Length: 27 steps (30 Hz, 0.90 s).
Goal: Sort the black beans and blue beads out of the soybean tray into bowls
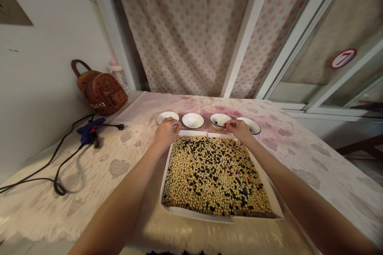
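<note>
A shallow white tray [165, 203] lies before me, filled with pale yellow and black beads or beans [209, 175], plus a few green and red ones. Four would be too many to count, so several small white dark-rimmed bowls stand in a row behind it. My left hand [166, 131] is at the front of the leftmost bowl [163, 115], fingertips pinched; what they hold is too small to make out. Near the rim of a bowl with dark bits inside [220, 120], my right hand [237, 128] pinches something small and unclear. The rightmost bowl [255, 126] is partly behind that hand.
Another white bowl [193, 120] stands between the hands. To the left lie a blue glue gun [89, 130] and its black cable [56, 181]. A brown mini backpack [104, 91] and a clear bottle [118, 73] stand by the wall. A dotted curtain [185, 28] hangs behind the table.
</note>
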Motion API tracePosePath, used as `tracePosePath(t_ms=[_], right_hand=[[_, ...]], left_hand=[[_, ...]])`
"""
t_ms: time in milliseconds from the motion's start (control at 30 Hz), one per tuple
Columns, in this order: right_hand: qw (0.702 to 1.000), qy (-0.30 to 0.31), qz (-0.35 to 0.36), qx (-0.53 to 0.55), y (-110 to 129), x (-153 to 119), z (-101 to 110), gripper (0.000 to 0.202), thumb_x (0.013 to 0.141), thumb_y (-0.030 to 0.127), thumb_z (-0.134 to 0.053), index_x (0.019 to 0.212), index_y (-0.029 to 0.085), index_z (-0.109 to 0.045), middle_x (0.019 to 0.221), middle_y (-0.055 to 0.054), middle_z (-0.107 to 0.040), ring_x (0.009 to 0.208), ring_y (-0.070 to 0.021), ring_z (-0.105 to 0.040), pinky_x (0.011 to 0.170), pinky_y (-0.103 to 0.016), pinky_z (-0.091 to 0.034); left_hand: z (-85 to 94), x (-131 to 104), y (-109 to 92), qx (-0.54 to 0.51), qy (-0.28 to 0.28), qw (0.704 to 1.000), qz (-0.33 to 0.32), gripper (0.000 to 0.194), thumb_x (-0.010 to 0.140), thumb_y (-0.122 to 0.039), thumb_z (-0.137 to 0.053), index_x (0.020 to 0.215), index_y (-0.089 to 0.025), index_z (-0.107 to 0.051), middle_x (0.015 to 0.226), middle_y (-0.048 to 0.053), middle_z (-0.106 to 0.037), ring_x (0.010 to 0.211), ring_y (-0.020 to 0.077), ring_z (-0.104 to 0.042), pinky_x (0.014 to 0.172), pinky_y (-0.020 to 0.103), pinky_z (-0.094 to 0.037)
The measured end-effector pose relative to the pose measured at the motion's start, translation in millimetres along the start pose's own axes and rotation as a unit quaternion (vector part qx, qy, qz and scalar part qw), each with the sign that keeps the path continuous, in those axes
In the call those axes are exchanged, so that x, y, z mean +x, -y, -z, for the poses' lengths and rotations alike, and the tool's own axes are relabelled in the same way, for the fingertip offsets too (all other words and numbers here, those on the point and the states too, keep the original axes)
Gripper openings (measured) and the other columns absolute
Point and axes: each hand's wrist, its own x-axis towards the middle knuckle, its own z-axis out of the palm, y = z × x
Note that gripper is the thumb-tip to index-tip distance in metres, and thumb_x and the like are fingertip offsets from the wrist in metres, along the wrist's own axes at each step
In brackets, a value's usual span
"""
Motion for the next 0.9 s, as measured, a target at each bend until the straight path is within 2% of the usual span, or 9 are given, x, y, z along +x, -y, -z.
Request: tracePosePath(t_ms=[133, 267, 467, 567, 633, 733, 833, 867, 900], right_hand=[[0.998, 0.031, -0.005, 0.060, 2.5, -0.2, -6.3, 0.018, 0.087, 0.024, -0.053, 0.088, 0.021, -0.070, 0.071, -0.003, -0.075, 0.073, -0.0207, -0.074, 0.069, -0.031, -0.061], [0.996, 0.050, -0.006, 0.080, 5.2, -3.6, -7.0, 0.016, 0.086, 0.024, -0.053, 0.084, 0.020, -0.069, 0.079, -0.004, -0.077, 0.076, -0.0203, -0.075, 0.071, -0.030, -0.061], [0.996, 0.069, 0.007, 0.055, 15.2, -10.2, -0.4, 0.016, 0.083, 0.022, -0.055, 0.083, 0.020, -0.072, 0.085, -0.003, -0.076, 0.079, -0.0206, -0.073, 0.075, -0.031, -0.057], [0.997, 0.061, 0.037, -0.012, 23.1, -17.3, 6.2, 0.018, 0.083, 0.023, -0.056, 0.084, 0.022, -0.074, 0.087, -0.003, -0.076, 0.080, -0.0207, -0.071, 0.076, -0.030, -0.054], [0.995, 0.023, 0.064, -0.073, 24.3, -23.2, 14.7, 0.020, 0.084, 0.024, -0.054, 0.087, 0.023, -0.074, 0.085, -0.003, -0.075, 0.078, -0.0206, -0.069, 0.076, -0.030, -0.053], [0.980, -0.105, 0.080, -0.150, 12.2, -31.1, 35.9, 0.025, 0.087, 0.023, -0.050, 0.097, 0.019, -0.072, 0.095, -0.009, -0.072, 0.079, -0.0211, -0.066, 0.079, -0.032, -0.050], [0.944, -0.243, 0.012, -0.225, -16.4, -35.9, 60.4, 0.035, 0.088, 0.026, -0.048, 0.115, 0.013, -0.066, 0.111, -0.018, -0.064, 0.085, -0.0246, -0.064, 0.080, -0.037, -0.049], [0.934, -0.265, -0.026, -0.237, -27.5, -36.6, 66.8, 0.038, 0.087, 0.029, -0.050, 0.118, 0.011, -0.064, 0.110, -0.019, -0.064, 0.087, -0.0262, -0.064, 0.080, -0.038, -0.048], [0.934, -0.257, -0.060, -0.240, -38.2, -36.9, 71.7, 0.040, 0.087, 0.032, -0.051, 0.119, 0.011, -0.063, 0.104, -0.018, -0.066, 0.086, -0.0269, -0.064, 0.079, -0.037, -0.048]], left_hand=[[-1.6, -1.0, -2.5, -0.004, 0.006, 1.000, -0.006, 0.019, 0.087, -0.018, -0.055, 0.086, -0.021, -0.073, 0.098, 0.005, -0.071, 0.098, 0.0224, -0.063, 0.084, 0.030, -0.051], [-2.3, -1.1, -2.7, -0.007, 0.007, 1.000, -0.007, 0.019, 0.087, -0.018, -0.054, 0.085, -0.021, -0.073, 0.097, 0.005, -0.070, 0.097, 0.0223, -0.063, 0.084, 0.030, -0.051], [-4.2, -1.6, -1.6, -0.014, 0.011, 1.000, -0.013, 0.020, 0.087, -0.017, -0.054, 0.084, -0.021, -0.073, 0.094, 0.005, -0.069, 0.095, 0.0216, -0.062, 0.083, 0.030, -0.050], [-5.6, -2.0, -1.4, -0.018, 0.017, 1.000, -0.018, 0.021, 0.087, -0.018, -0.053, 0.086, -0.021, -0.073, 0.092, 0.005, -0.069, 0.094, 0.0211, -0.062, 0.082, 0.029, -0.051], [-6.3, -2.3, -1.5, -0.023, 0.020, 0.999, -0.023, 0.020, 0.087, -0.018, -0.053, 0.088, -0.020, -0.073, 0.092, 0.006, -0.068, 0.093, 0.0209, -0.062, 0.081, 0.029, -0.051], [-7.2, -2.8, -2.3, -0.036, 0.021, 0.999, -0.031, 0.019, 0.087, -0.018, -0.054, 0.089, -0.019, -0.073, 0.090, 0.006, -0.068, 0.090, 0.0209, -0.062, 0.079, 0.029, -0.051], [-8.2, -3.1, -3.5, -0.053, 0.024, 0.998, -0.032, 0.019, 0.088, -0.020, -0.053, 0.088, -0.018, -0.072, 0.089, 0.007, -0.067, 0.087, 0.0212, -0.062, 0.076, 0.029, -0.051], [-8.6, -3.2, -3.9, -0.059, 0.024, 0.997, -0.031, 0.019, 0.088, -0.021, -0.053, 0.089, -0.018, -0.072, 0.089, 0.007, -0.067, 0.087, 0.0214, -0.062, 0.075, 0.030, -0.051], [-9.1, -3.2, -4.3, -0.066, 0.027, 0.997, -0.032, 0.020, 0.088, -0.021, -0.053, 0.089, -0.018, -0.072, 0.089, 0.007, -0.067, 0.087, 0.0215, -0.062, 0.075, 0.030, -0.051]])
